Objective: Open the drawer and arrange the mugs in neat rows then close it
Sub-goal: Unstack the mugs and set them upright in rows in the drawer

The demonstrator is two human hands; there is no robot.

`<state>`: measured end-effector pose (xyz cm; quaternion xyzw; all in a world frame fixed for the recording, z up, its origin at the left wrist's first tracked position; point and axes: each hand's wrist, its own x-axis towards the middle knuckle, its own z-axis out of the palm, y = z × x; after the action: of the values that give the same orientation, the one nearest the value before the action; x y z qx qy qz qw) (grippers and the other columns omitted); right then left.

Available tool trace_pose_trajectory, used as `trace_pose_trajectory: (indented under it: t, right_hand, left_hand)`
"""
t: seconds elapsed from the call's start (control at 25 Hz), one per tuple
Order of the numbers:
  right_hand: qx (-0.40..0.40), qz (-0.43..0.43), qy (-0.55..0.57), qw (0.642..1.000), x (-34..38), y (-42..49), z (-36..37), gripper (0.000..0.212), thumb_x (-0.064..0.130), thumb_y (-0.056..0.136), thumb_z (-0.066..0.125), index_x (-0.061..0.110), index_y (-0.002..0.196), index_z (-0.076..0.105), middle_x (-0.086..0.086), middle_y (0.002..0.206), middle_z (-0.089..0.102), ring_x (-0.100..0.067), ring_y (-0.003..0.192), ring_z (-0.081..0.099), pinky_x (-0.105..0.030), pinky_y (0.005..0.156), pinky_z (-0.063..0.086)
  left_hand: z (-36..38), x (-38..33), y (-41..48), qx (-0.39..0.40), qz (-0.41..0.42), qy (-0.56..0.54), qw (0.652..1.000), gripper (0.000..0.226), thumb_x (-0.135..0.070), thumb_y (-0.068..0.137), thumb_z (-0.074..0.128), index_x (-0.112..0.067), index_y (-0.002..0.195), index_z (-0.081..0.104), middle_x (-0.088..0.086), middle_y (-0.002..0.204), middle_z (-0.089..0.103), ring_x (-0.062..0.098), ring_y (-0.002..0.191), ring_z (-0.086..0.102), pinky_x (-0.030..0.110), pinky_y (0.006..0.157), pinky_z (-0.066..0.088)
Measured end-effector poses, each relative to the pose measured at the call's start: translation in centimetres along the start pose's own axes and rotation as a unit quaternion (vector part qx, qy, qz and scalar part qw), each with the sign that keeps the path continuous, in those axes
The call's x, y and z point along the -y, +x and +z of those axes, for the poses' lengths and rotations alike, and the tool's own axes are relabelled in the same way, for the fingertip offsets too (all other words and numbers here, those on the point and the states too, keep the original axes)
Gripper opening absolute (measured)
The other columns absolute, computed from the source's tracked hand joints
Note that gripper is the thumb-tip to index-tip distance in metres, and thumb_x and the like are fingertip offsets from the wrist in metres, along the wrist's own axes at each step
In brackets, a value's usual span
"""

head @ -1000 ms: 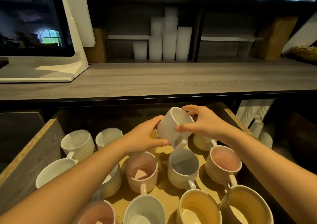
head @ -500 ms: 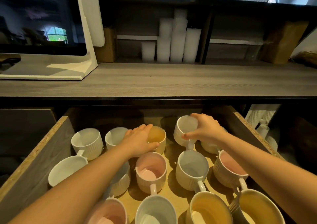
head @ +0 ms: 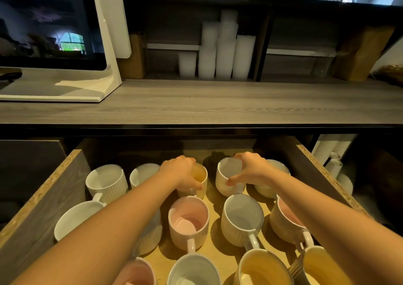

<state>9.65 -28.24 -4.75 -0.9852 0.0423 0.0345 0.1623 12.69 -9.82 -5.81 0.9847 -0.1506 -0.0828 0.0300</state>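
Lowered from mid-air a second before, the white mug (head: 227,168) stood upright in the back row of the open drawer (head: 54,197), the right hand (head: 253,171) curled over its rim. Just beside it, the left hand (head: 181,173) gripped the yellow-lined mug (head: 199,174), with a pink mug (head: 188,221) in front.

A single wide-angle view was taken from the head, aimed forward and down, close over the open drawer (head: 43,197), with the counter (head: 218,103) seen beyond.
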Motion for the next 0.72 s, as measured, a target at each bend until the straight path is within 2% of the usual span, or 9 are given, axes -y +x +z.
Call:
trace_pose_trajectory:
  t: [0.16,0.28,0.4,0.56,0.72]
  right_hand:
    - [0.014,-0.001,-0.005,1.0,0.2,0.4,0.8,0.081,0.046,0.068,0.077,0.02,0.136,0.042,-0.004,0.129,0.054,-0.02,0.111,0.054,-0.027,0.083,0.051]
    - [0.015,0.006,0.001,1.0,-0.1,0.4,1.1,0.08,0.046,0.068,0.076,0.02,0.135,0.042,-0.004,0.129,0.053,-0.02,0.11,0.054,-0.029,0.085,0.052]
    - [0.026,-0.007,-0.007,1.0,-0.4,0.1,1.1,0.077,0.046,0.072,0.073,0.022,0.137,0.039,-0.004,0.132,0.05,-0.021,0.113,0.052,-0.029,0.087,0.051]
    - [0.038,-0.028,-0.06,0.997,0.3,-0.3,0.6,0.072,0.048,0.078,0.066,0.022,0.139,0.036,-0.006,0.138,0.045,-0.022,0.117,0.051,-0.03,0.088,0.049]
    - [0.01,-0.048,-0.129,0.99,2.1,-1.9,-0.8,0.065,0.049,0.085,0.057,0.02,0.14,0.036,-0.007,0.143,0.041,-0.026,0.122,0.049,-0.035,0.094,0.049]
  left_hand:
    - [0.1,0.0,-0.1,-0.004,-0.002,-0.008,1.0,0.079,-0.053,0.075,0.066,-0.024,0.141,0.034,0.005,0.14,0.045,0.025,0.121,0.051,0.038,0.094,0.049]
    - [0.3,0.2,0.0,-0.002,0.002,-0.012,1.0,0.076,-0.054,0.077,0.065,-0.024,0.14,0.035,0.005,0.139,0.046,0.024,0.12,0.051,0.037,0.094,0.048]
    - [0.6,0.2,-0.3,0.003,0.006,0.01,1.0,0.075,-0.055,0.081,0.059,-0.023,0.143,0.029,0.007,0.144,0.04,0.027,0.126,0.044,0.041,0.101,0.041]
    - [0.2,-0.2,-1.2,0.003,0.019,0.03,0.999,0.075,-0.055,0.087,0.049,-0.022,0.148,0.018,0.008,0.152,0.028,0.03,0.137,0.03,0.045,0.109,0.028]
    - [-1.4,-0.6,-3.5,-0.033,0.061,0.031,0.997,0.069,-0.05,0.09,0.048,-0.021,0.146,0.023,0.006,0.152,0.029,0.027,0.138,0.029,0.043,0.109,0.027]
